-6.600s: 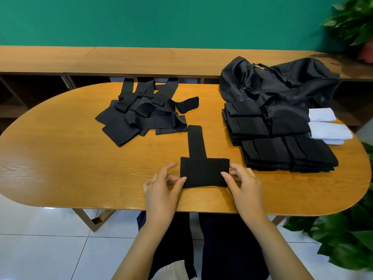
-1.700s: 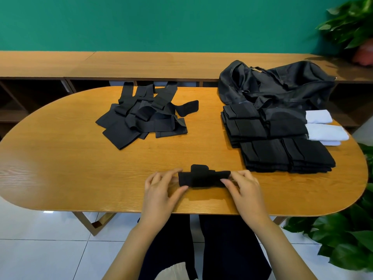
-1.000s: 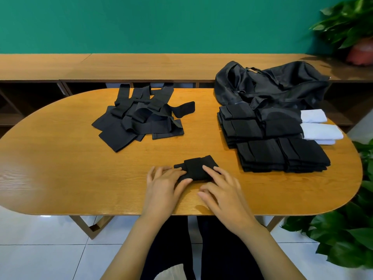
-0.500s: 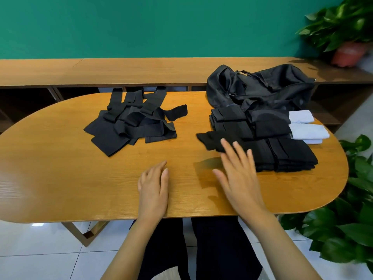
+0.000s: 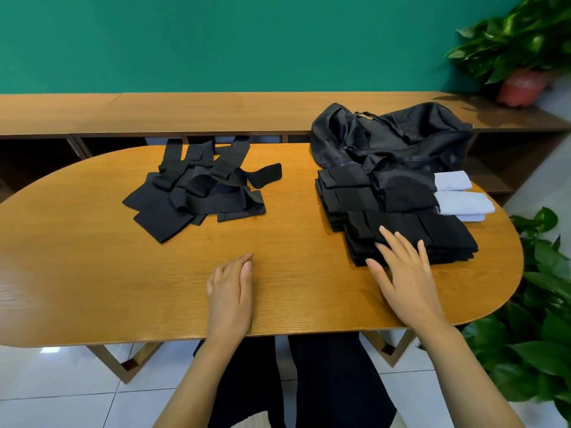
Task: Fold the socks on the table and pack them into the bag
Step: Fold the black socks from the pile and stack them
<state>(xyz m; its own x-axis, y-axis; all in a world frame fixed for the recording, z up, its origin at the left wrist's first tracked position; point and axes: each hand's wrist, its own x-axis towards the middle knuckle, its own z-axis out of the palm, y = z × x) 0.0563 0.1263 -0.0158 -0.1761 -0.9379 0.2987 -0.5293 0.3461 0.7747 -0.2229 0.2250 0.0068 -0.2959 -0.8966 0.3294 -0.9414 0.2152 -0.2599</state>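
Bare table (image 5: 293,236) lies open between the loose sock heap (image 5: 197,196) and the folded stacks (image 5: 438,233), a lane reaching the far edge. The stacks crowd against the bag (image 5: 401,134), seemingly blocking its mouth; white rolls (image 5: 463,203) fill their right flank.

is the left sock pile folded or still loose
Loose, not folded: the left sock pile lies spread in a tangle, socks crossing at odd angles, unlike the squared folded stacks on the right.

I see a teal-green wall (image 5: 247,41) behind a long wooden shelf unit (image 5: 200,112). An oval wooden table (image 5: 77,257) stands on white floor tiles (image 5: 55,381) beside leafy green plants (image 5: 540,350).
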